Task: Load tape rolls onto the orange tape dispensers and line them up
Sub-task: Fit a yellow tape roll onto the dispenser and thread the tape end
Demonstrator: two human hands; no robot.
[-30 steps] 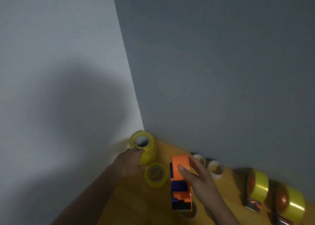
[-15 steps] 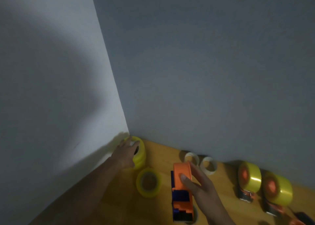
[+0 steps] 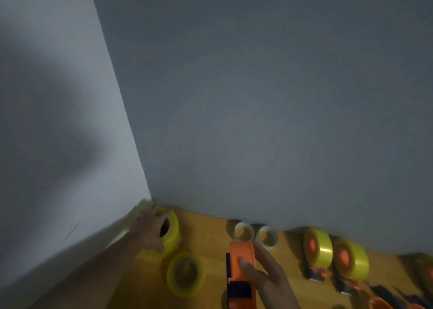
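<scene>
Left hand (image 3: pixel 150 231) grip now closed round corner tape roll (image 3: pixel 172 229), right hand (image 3: pixel 264 276) still holding orange dispenser (image 3: pixel 241 262)

Wooden surface (image 3: pixel 210 233) with yellow tape rolls (image 3: pixel 186 274), empty cores (image 3: pixel 243 231), loaded dispensers (image 3: pixel 318 252) along the wall

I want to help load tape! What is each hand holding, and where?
Right hand grips the empty orange dispenser around its round hub. Left hand grasps the corner yellow tape roll at its rim.

Dim, blurred, shadowed left wall (image 3: pixel 58 133)
</scene>
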